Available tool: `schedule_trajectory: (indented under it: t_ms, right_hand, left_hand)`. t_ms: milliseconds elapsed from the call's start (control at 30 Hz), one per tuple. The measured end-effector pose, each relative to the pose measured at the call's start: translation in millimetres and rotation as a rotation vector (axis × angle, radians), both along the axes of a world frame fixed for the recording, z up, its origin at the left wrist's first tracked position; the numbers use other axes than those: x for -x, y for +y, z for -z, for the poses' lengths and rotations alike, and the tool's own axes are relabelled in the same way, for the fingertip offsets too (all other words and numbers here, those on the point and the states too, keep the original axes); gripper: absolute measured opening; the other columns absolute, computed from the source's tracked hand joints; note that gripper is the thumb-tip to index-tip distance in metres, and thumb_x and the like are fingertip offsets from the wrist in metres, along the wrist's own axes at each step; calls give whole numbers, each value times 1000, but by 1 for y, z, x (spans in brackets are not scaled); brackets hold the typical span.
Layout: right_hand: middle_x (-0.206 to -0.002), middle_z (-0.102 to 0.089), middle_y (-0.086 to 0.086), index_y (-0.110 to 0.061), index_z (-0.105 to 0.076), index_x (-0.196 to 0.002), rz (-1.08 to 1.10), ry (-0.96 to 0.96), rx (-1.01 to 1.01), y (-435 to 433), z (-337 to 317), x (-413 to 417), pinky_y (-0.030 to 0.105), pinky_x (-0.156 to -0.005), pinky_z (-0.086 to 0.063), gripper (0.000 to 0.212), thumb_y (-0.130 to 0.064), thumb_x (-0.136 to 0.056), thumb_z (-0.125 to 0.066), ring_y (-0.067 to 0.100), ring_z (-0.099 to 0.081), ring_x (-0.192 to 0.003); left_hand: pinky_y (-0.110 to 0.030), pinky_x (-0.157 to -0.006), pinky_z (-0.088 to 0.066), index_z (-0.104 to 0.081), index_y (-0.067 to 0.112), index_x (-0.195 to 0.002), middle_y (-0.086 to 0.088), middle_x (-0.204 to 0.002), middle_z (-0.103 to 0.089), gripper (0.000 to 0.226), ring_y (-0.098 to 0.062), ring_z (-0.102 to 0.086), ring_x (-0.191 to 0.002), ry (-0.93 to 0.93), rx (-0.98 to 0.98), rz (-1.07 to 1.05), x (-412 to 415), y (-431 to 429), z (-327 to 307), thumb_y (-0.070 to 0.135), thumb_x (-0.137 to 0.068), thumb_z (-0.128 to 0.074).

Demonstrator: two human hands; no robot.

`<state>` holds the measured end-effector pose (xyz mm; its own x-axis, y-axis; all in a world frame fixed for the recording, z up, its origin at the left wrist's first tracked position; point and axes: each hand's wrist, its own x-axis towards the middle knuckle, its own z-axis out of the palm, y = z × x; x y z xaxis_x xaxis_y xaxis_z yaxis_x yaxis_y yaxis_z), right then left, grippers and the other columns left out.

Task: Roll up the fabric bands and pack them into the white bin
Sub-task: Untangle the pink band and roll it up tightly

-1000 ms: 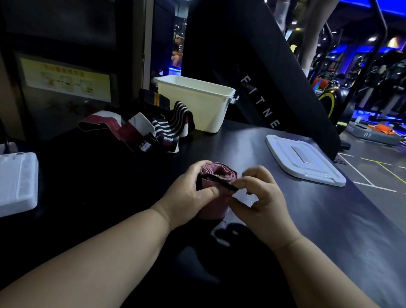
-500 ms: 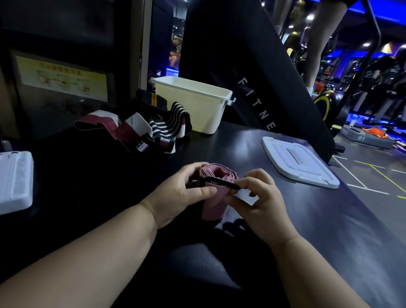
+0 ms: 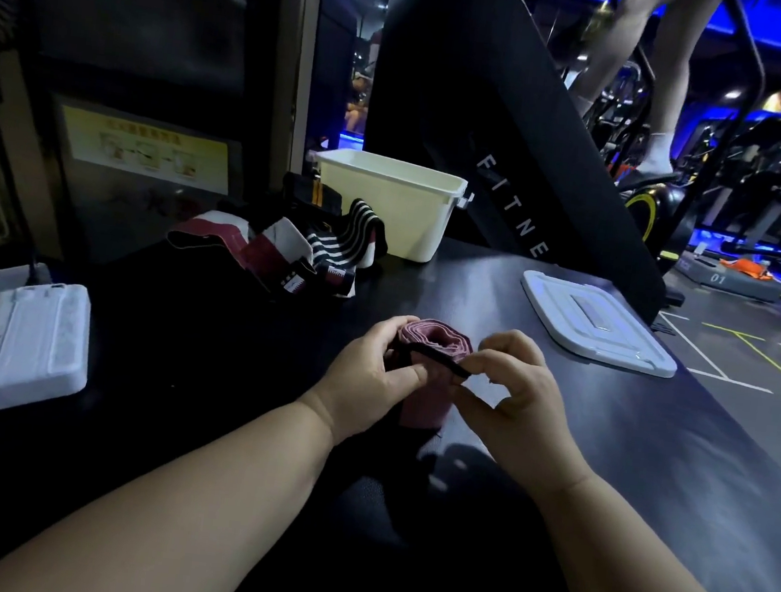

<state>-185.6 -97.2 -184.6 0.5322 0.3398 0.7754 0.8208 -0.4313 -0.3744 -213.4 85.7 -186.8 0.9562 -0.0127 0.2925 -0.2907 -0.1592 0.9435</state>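
Right in the middle of the dark desk [image 3: 628, 446], both hands work on one dusty-pink rolled band [image 3: 432, 341], which stands upright with its spiral end facing up. The left hand [image 3: 371, 371] curls round the roll from the left, with the thumb pressed across its front. The right hand [image 3: 513, 395] pinches the band's dark-edged loose end between thumb and forefinger, just to the right of the roll; its other fingers are curled above. Whether the bottom of the roll touches the desk I cannot tell. The white bin [image 3: 402, 210] sits open at the far edge of the desk, well apart from the hands. Just left of the bin and partly in front of it lies a pile of loose bands [image 3: 297, 247], some maroon and white, some black-and-white striped. The bin's flat white lid [image 3: 593, 322] lies on the desk to the right, beyond the right hand. A white box [image 3: 27, 344] with a cable at its far end rests near the left edge.
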Motion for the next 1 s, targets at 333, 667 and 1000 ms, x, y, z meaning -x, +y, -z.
schedule_trajectory:
  t_ms: [333,667,1000]
  right_hand:
    - [-91,-51,-12,-28,-61,-90,-12,-96,52,3,-6,4,9,-81,-37,25,-23,-71,-77,7,-47,-86]
    - [-82,-56,-11,-11,-70,-68,-19,251,4,-3,-11,11,15,-78,-38,39,-38,-91,-56,5,-54,-84]
    - [-74,-59,-2,-29,-72,-69,14,387,-109,5,-19,24,6,-64,-37,24,-8,-80,-77,-2,-56,-71]
  left_hand:
    - [-18,-94,-47,-52,37,-114,12,-110,-66,46,-1,-61,-106,-20,-45,-55,1,-4,-1,30,-70,-62]
    - [-20,-96,-48,-54,20,-131,4,-119,-66,52,-4,-62,-111,63,77,55,1,5,-1,5,-84,-72]
    - [-37,-106,-45,-52,21,-135,-2,-127,-64,61,-15,-60,-120,141,233,192,0,6,-1,31,-78,-70]
